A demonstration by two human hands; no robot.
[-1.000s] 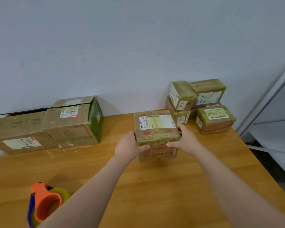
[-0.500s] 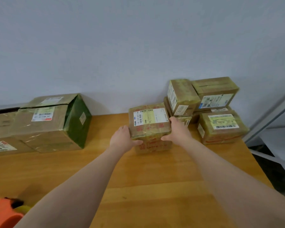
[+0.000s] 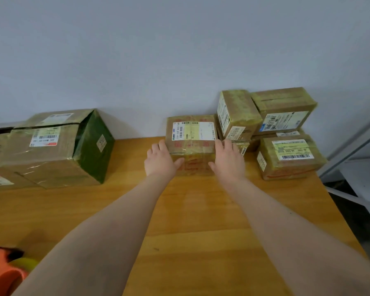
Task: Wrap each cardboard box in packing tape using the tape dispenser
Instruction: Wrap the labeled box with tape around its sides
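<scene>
**Taped box held at the back of the table, beside the stack**

My fingers [image 3: 156, 148] run fairly straight up the two sides of the small tape-wrapped brown cardboard box [image 3: 191, 142], with each thumb laid across its front face. So the left hand [image 3: 160, 162] and right hand [image 3: 229, 163] clamp it between them. The box sits at the far edge of the wooden table [image 3: 190, 221], close to the pale wall [image 3: 179, 50]. I cannot tell whether its base rests fully on the wood.

My worry is the right side. Those fingers lie in the narrow gap between this box and the stack of four taped cardboard boxes [image 3: 286, 124]. Its upper left box looks tilted, so a careless pull-out could nudge it or drag the held box askew.

Two large brown cardboard boxes [image 3: 51, 146], one with a green end, stand well apart on the left. The orange tape dispenser [image 3: 0, 272] is at the near left corner, half out of view beside my left forearm. Reaching for it, I could knock it off the edge.
</scene>
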